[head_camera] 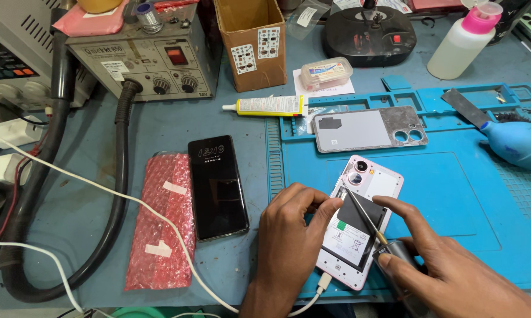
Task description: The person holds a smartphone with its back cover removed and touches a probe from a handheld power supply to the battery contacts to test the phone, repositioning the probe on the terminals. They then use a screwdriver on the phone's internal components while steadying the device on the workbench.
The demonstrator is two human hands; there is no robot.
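The opened pink phone (362, 221) lies back-up on the blue repair mat (454, 200), its battery and camera module exposed. All positions below are given relative to this phone.

Left hand (292, 235): rests on the phone's left edge. The fingers are curled and pressed together over the upper left part of the frame, apparently bracing the phone against sliding. No object is pinched.

Right hand (448, 271): sits at the phone's lower right, fingers closed around the dark handle of a precision screwdriver (368, 221). The index finger extends along the top of the handle, seemingly to steady it. The thin shaft slants across the battery, its tip close to the left fingertips, below the camera module.

Surrounding items:
- Removed grey back cover (365, 129): on the mat just above the phone, inner side up.
- Yellow adhesive tube (268, 106): above and left, beyond the cover.
- Black smartphone (218, 185): left, off the mat, screen lit.
- Pink bubble-wrap sleeve (159, 221): left of the black smartphone.
- White cable (130, 200): plugged into the pink phone's bottom edge.
- Blue air blower (518, 144): upper right.
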